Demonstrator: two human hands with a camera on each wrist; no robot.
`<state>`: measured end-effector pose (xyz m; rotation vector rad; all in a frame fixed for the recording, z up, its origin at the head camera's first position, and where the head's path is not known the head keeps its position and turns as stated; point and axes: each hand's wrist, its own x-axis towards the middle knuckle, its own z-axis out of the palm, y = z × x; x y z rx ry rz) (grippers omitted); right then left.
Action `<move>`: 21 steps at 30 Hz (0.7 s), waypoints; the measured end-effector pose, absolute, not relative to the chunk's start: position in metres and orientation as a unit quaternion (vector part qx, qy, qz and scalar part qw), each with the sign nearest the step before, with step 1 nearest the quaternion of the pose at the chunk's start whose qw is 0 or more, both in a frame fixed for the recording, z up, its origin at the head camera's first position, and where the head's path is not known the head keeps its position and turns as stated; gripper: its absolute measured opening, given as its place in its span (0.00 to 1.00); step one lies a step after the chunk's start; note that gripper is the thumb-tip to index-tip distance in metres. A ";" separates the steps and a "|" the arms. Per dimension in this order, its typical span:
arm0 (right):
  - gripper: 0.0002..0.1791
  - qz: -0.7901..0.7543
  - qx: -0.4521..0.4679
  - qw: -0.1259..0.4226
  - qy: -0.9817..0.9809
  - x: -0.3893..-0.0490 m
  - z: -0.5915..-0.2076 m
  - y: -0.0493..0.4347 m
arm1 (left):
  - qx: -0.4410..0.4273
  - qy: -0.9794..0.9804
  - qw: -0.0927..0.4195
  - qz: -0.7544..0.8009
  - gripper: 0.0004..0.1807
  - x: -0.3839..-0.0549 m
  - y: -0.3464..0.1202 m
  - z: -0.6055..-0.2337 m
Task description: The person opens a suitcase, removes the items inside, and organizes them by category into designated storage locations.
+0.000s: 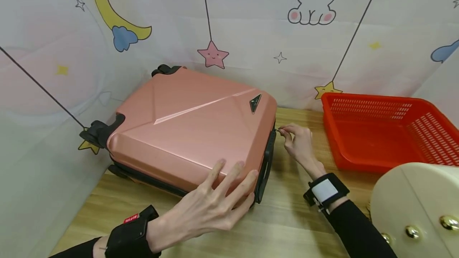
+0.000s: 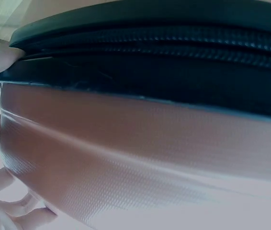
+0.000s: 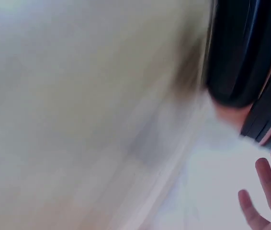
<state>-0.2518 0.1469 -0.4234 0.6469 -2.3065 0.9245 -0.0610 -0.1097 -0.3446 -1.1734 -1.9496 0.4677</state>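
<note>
A pink hard-shell suitcase (image 1: 201,118) lies flat on the wooden surface, its black wheels toward the left and a black side handle (image 1: 265,166) on its right side. My left hand (image 1: 215,202) rests spread over the near right corner, fingers fairly straight on the shell. In the left wrist view its thumb (image 2: 6,56) touches the black edge by the zipper (image 2: 183,36). Beyond the handle, my right hand (image 1: 299,144) pinches a small zipper pull (image 1: 277,130) at the suitcase's right side. The right wrist view shows only some fingers (image 3: 269,187) near the black trim; the pull is hidden there.
A red plastic basket (image 1: 373,162) stands to the right, near the back wall. In front of it is a cream rounded case (image 1: 405,202) with gold studs, close to my right forearm. A patterned cloth (image 1: 251,31) hangs behind the suitcase.
</note>
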 end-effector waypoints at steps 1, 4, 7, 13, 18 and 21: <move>0.05 0.342 0.229 0.272 -0.870 -0.259 -0.422 0.147 | -0.464 -0.771 0.395 0.185 0.21 -0.061 -0.110 -0.344; 0.07 0.342 0.197 0.238 -0.888 -0.279 -0.420 0.145 | -0.466 -0.773 0.388 0.187 0.23 -0.060 -0.112 -0.343; 0.10 0.372 0.175 0.200 -0.889 -0.295 -0.422 0.139 | -0.469 -0.772 0.386 0.185 0.24 -0.060 -0.115 -0.343; 0.13 0.541 0.124 0.070 -0.829 -0.317 -0.428 0.123 | -0.469 -0.778 0.373 0.190 0.25 -0.058 -0.120 -0.344; 0.12 0.627 0.105 0.012 -0.772 -0.333 -0.426 0.107 | -0.473 -0.772 0.378 0.194 0.25 -0.057 -0.122 -0.345; 0.07 0.652 0.113 0.002 -0.750 -0.337 -0.423 0.102 | -0.476 -0.773 0.374 0.191 0.24 -0.057 -0.121 -0.347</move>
